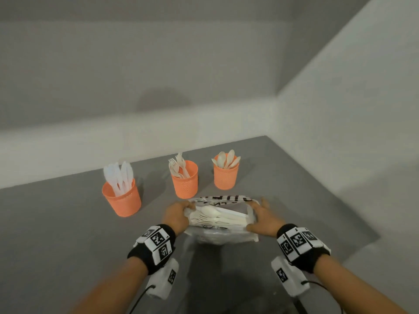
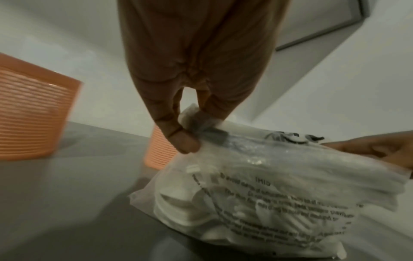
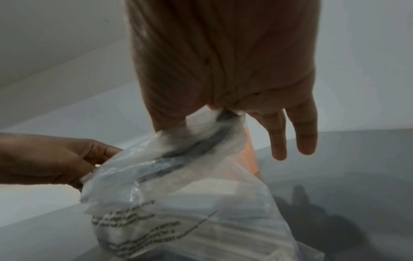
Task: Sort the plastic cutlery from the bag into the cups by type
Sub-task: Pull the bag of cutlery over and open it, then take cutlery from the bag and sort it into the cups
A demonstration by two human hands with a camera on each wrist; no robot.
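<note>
A clear plastic bag (image 1: 223,233) with black print lies on the grey table, its mouth pulled wide, white cutlery (image 1: 218,217) showing inside. My left hand (image 1: 179,215) pinches the bag's left rim (image 2: 201,123) between thumb and fingers. My right hand (image 1: 263,219) pinches the right rim (image 3: 214,123), two fingers (image 3: 306,137) hanging straight. Behind the bag stand three orange cups: a left one (image 1: 122,199) with knives, a middle one (image 1: 184,181) with forks, a right one (image 1: 225,175) with spoons.
The grey table (image 1: 56,234) ends at a white wall behind the cups and drops off at its right edge (image 1: 353,211). In the left wrist view two orange cups (image 2: 29,113) stand close beside the bag (image 2: 268,194).
</note>
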